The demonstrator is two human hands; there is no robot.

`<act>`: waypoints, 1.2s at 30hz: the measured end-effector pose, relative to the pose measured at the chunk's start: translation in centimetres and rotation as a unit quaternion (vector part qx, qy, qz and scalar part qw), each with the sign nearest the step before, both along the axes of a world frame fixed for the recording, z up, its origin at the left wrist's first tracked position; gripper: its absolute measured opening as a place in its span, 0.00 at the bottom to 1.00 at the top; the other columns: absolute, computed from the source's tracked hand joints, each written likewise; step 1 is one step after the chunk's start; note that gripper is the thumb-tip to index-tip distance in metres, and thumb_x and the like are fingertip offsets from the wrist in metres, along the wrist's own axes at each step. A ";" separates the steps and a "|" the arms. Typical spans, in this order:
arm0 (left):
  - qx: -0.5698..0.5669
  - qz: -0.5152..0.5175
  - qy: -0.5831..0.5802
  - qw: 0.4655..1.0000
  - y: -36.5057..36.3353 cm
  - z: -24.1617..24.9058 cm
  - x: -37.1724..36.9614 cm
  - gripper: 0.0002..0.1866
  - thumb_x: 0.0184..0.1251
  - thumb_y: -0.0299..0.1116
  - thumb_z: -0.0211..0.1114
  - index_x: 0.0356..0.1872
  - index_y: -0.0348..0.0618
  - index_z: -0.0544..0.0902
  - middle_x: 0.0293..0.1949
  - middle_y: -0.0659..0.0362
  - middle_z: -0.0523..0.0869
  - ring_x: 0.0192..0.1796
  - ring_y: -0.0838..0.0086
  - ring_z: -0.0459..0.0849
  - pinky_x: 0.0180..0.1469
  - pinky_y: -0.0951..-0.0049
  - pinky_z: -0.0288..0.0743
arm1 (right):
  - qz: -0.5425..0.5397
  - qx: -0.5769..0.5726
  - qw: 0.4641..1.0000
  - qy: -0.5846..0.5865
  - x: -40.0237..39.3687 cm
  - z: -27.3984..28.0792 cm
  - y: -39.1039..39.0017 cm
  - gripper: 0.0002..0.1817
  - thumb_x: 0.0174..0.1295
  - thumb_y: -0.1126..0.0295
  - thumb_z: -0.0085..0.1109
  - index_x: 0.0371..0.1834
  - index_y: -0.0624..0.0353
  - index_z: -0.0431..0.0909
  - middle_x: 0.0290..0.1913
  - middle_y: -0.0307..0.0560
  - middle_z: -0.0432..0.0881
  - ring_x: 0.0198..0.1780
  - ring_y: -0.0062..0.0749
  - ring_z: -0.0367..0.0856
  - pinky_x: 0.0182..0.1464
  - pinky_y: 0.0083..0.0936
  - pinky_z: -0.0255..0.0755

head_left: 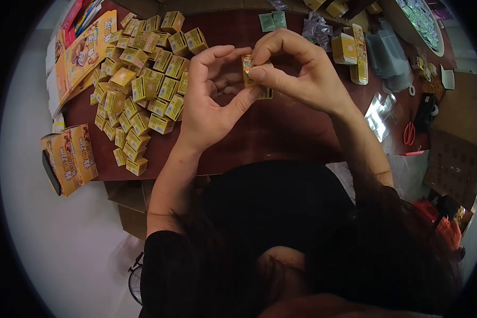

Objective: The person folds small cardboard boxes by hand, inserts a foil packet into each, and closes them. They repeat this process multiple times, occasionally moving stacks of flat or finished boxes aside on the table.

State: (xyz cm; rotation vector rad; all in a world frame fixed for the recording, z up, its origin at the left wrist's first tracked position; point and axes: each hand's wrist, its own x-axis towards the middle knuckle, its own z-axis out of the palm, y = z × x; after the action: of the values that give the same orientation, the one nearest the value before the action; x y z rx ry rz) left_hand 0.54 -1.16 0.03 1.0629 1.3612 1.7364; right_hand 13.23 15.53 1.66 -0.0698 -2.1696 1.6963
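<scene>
Both my hands hold one small yellow box (pixel 255 68) above the dark red table (pixel 281 132). My left hand (pixel 209 100) cups it from the left, thumb pressed against its lower edge. My right hand (pixel 302 69) pinches its top and right side with curled fingers. Most of the box is hidden between the fingers. A heap of several matching small yellow boxes (pixel 140 85) lies on the table to the left of my left hand.
Larger orange cartons (pixel 71 156) sit at the table's left edge and far left (pixel 85 50). Silver and green sachets (pixel 273 20), a yellow carton (pixel 350 47), clear plastic wraps (pixel 387 53), red scissors (pixel 409 133) and a tape dispenser (pixel 424 111) lie to the right.
</scene>
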 end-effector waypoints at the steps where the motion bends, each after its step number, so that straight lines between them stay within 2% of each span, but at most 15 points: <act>1: 0.002 -0.001 0.018 1.000 -0.1 0.0 0.0 0.34 0.65 0.24 0.74 0.67 0.41 0.63 0.64 0.49 0.77 0.58 0.67 0.85 0.54 0.70 0.84 | 0.000 0.000 1.000 -0.001 -0.1 0.4 -0.3 0.11 0.66 0.71 0.70 0.46 0.62 0.79 0.47 0.43 0.82 0.51 0.24 0.81 0.53 0.23 0.77; 3: 0.004 -0.002 0.035 0.999 -0.1 0.2 0.0 0.35 0.65 0.25 0.74 0.67 0.41 0.62 0.64 0.49 0.77 0.57 0.67 0.85 0.54 0.70 0.84 | -0.045 -0.111 0.990 -0.081 -0.2 1.5 -0.8 0.09 0.67 0.72 0.68 0.45 0.61 0.79 0.44 0.41 0.82 0.47 0.20 0.81 0.48 0.19 0.77; 7: 0.026 0.001 0.063 0.998 -0.2 0.5 -0.2 0.30 0.67 0.24 0.72 0.65 0.41 0.66 0.63 0.50 0.78 0.56 0.69 0.86 0.53 0.72 0.84 | -0.027 -0.159 0.977 -0.141 0.0 2.4 -0.5 0.11 0.67 0.70 0.69 0.47 0.62 0.80 0.44 0.41 0.83 0.47 0.20 0.81 0.50 0.20 0.77; 9: 0.029 0.001 0.099 0.995 -0.4 0.3 -0.6 0.27 0.68 0.24 0.71 0.64 0.41 0.68 0.63 0.51 0.78 0.56 0.70 0.86 0.53 0.72 0.84 | 0.002 0.083 0.997 -0.001 -0.2 0.8 0.6 0.17 0.63 0.68 0.73 0.52 0.62 0.81 0.48 0.44 0.84 0.52 0.25 0.82 0.54 0.24 0.77; 15: -0.004 -0.005 0.072 0.997 -1.0 0.3 -1.0 0.21 0.71 0.26 0.69 0.60 0.42 0.71 0.64 0.51 0.76 0.55 0.74 0.84 0.53 0.74 0.82 | -0.052 0.195 0.975 0.088 0.5 0.7 -1.7 0.26 0.56 0.61 0.78 0.56 0.56 0.82 0.53 0.45 0.82 0.56 0.38 0.82 0.55 0.31 0.80; 18: 0.004 -0.064 -0.076 0.995 -1.4 0.5 -0.6 0.21 0.68 0.30 0.72 0.58 0.42 0.74 0.66 0.52 0.74 0.58 0.71 0.80 0.58 0.70 0.79 | -0.022 0.234 0.970 0.068 1.4 0.8 -0.7 0.32 0.54 0.61 0.79 0.62 0.56 0.78 0.56 0.47 0.82 0.57 0.41 0.82 0.56 0.33 0.80; 19: 0.003 -0.057 -0.069 0.996 -1.6 1.3 -1.2 0.21 0.68 0.30 0.72 0.58 0.42 0.74 0.66 0.52 0.74 0.58 0.71 0.80 0.58 0.70 0.79 | -0.024 0.234 0.971 0.048 1.3 0.7 -0.8 0.34 0.54 0.61 0.79 0.64 0.56 0.77 0.56 0.48 0.82 0.58 0.41 0.82 0.57 0.32 0.80; 20: -0.008 -0.038 0.146 0.989 -1.8 2.2 -1.9 0.24 0.64 0.29 0.75 0.58 0.42 0.75 0.65 0.53 0.75 0.58 0.68 0.80 0.60 0.67 0.77 | -0.021 0.233 0.971 0.054 1.0 0.5 -0.9 0.34 0.54 0.61 0.79 0.64 0.56 0.77 0.56 0.48 0.82 0.58 0.41 0.82 0.57 0.32 0.80; 21: -0.019 -0.020 0.353 0.935 -2.0 2.7 -2.6 0.27 0.59 0.29 0.77 0.58 0.42 0.76 0.64 0.54 0.77 0.58 0.64 0.80 0.62 0.65 0.74 | -0.007 0.208 0.977 0.054 0.9 0.3 -0.9 0.35 0.54 0.60 0.79 0.65 0.57 0.76 0.56 0.48 0.82 0.58 0.41 0.82 0.57 0.32 0.80; 22: -0.033 -0.015 0.390 0.920 -2.2 2.6 -3.3 0.29 0.51 0.30 0.78 0.57 0.43 0.79 0.58 0.55 0.81 0.59 0.59 0.78 0.64 0.61 0.69 | 0.004 0.183 0.982 0.050 0.9 0.2 -0.9 0.36 0.54 0.60 0.79 0.66 0.58 0.76 0.56 0.49 0.82 0.58 0.42 0.82 0.57 0.32 0.80; 25: -0.048 0.019 0.472 0.880 -1.6 3.7 -4.2 0.28 0.50 0.32 0.77 0.55 0.44 0.80 0.52 0.55 0.84 0.57 0.59 0.79 0.62 0.60 0.68 | 0.011 0.123 0.992 0.020 0.2 -0.4 -1.1 0.43 0.53 0.59 0.80 0.71 0.59 0.71 0.65 0.52 0.77 0.67 0.42 0.76 0.66 0.35 0.72; 29: -0.152 0.152 0.642 0.736 -1.9 2.5 -10.3 0.25 0.57 0.37 0.73 0.57 0.47 0.81 0.54 0.55 0.84 0.62 0.57 0.77 0.65 0.57 0.65 | -0.099 0.173 0.980 0.007 1.9 -0.9 0.0 0.48 0.56 0.55 0.78 0.76 0.58 0.64 0.69 0.53 0.73 0.73 0.45 0.68 0.71 0.38 0.66; 31: -0.202 0.163 0.700 0.666 -3.6 0.9 -14.7 0.26 0.59 0.39 0.73 0.60 0.49 0.80 0.60 0.54 0.81 0.67 0.56 0.73 0.70 0.55 0.61 | -0.232 0.307 0.923 0.008 3.7 -2.3 3.0 0.47 0.58 0.47 0.74 0.75 0.59 0.64 0.67 0.60 0.73 0.68 0.56 0.70 0.68 0.41 0.69; 34: -0.260 0.175 0.737 0.599 -6.2 0.0 -16.9 0.28 0.60 0.41 0.73 0.63 0.49 0.80 0.66 0.54 0.77 0.71 0.55 0.68 0.74 0.52 0.57 | -0.375 0.437 0.812 -0.096 8.4 -3.3 7.4 0.46 0.55 0.50 0.76 0.74 0.58 0.66 0.68 0.58 0.73 0.68 0.57 0.71 0.69 0.44 0.68; 36: -0.297 0.187 0.747 0.565 -5.6 -0.1 -16.8 0.29 0.61 0.42 0.72 0.64 0.50 0.79 0.68 0.54 0.75 0.73 0.55 0.66 0.75 0.52 0.55 | -0.385 0.468 0.784 -0.131 10.9 -4.3 9.7 0.47 0.53 0.47 0.75 0.74 0.57 0.66 0.68 0.58 0.74 0.70 0.57 0.69 0.70 0.44 0.66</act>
State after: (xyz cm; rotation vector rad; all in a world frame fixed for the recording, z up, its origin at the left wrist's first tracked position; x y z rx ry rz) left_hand -16.30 -6.73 -0.10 1.9208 2.9820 -0.0710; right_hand 24.14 25.18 -2.65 -0.8150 -2.4101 0.0928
